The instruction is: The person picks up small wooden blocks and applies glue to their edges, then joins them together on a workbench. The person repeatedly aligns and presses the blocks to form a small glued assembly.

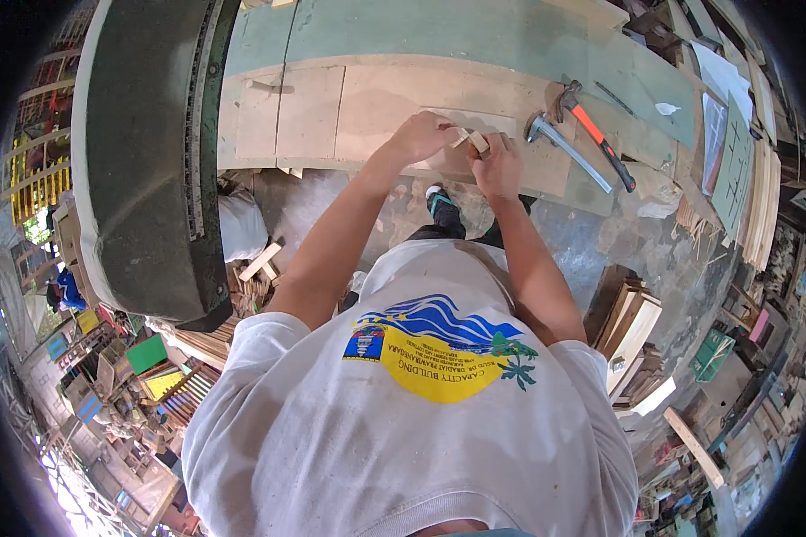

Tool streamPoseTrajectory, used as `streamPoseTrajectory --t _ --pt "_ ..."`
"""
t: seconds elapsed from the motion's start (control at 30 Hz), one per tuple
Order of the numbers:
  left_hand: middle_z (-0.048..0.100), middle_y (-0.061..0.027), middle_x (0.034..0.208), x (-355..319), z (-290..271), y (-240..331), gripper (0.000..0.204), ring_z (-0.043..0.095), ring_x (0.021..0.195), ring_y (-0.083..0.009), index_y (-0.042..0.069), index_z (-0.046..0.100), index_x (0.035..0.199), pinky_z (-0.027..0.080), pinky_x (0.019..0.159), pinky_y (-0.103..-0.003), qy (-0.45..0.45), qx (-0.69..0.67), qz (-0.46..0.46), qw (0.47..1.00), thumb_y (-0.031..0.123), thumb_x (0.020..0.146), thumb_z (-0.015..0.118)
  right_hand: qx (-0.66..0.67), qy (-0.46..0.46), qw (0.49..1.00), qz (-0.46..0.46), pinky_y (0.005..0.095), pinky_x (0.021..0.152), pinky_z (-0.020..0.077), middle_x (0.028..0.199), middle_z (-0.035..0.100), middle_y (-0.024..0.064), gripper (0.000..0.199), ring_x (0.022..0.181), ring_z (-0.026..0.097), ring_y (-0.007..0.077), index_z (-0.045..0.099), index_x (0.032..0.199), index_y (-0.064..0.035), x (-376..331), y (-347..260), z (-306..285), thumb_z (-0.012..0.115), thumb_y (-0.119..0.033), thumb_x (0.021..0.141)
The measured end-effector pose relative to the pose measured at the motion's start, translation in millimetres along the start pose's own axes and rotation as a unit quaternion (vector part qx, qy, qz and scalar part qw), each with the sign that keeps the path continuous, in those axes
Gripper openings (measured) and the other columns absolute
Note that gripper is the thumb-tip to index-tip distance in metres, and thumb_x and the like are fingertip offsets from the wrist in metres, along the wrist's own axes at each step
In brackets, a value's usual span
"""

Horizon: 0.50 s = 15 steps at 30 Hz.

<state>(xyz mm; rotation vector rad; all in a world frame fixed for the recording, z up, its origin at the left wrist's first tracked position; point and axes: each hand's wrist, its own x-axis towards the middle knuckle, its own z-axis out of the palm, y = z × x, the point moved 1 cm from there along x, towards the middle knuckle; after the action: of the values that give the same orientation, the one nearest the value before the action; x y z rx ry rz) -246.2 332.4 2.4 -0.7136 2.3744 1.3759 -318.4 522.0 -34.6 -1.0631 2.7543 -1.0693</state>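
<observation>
Over the near part of the workbench (394,107), my two hands meet at small pale pieces that look like wood. My left hand (419,140) is closed, its fingertips pinching one light piece (461,136). In my right hand (496,168), thumb and fingers grip a short pale wooden piece (480,143). Whether the two are joined cannot be made out. Beneath the hands lies a thin flat board (479,121). Just right of my right hand rest a grey-handled hammer (569,152) and a claw hammer (595,134) with an orange and black handle.
A large dark green machine (148,152) rises at the left of the bench. A thin dark rod (615,98) and a small wooden stick (269,87) lie on the benchtop. Stacked planks (627,327) stand on the floor at right; long boards (761,206) line the right side.
</observation>
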Motion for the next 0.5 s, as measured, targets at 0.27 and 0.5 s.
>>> streamPoseTrajectory --t 0.27,0.5 --pt "0.078 -0.0206 0.112 2.2 2.0 -3.7 0.048 0.074 0.104 -0.0324 0.003 0.076 0.123 0.055 0.096 -0.041 0.003 0.010 0.017 1.000 0.041 0.096 0.065 0.006 0.006 1.000 -0.008 0.0488 0.082 0.0534 0.096 0.068 0.0130 0.022 0.091 0.065 0.0381 0.069 0.094 -0.0088 0.1 2.5 1.5 0.081 -0.015 0.077" --pt "0.078 -0.0202 0.107 0.3 3.6 -0.7 0.045 0.074 0.099 -0.0316 0.001 0.075 0.123 0.056 0.093 -0.040 0.003 0.004 0.024 1.000 0.037 0.098 0.064 0.019 -0.019 0.999 0.035 0.0488 0.081 0.0548 0.099 0.068 0.0130 0.026 0.094 0.067 0.0384 0.070 0.102 -0.0093 0.6 7.6 -1.6 0.080 -0.013 0.079"
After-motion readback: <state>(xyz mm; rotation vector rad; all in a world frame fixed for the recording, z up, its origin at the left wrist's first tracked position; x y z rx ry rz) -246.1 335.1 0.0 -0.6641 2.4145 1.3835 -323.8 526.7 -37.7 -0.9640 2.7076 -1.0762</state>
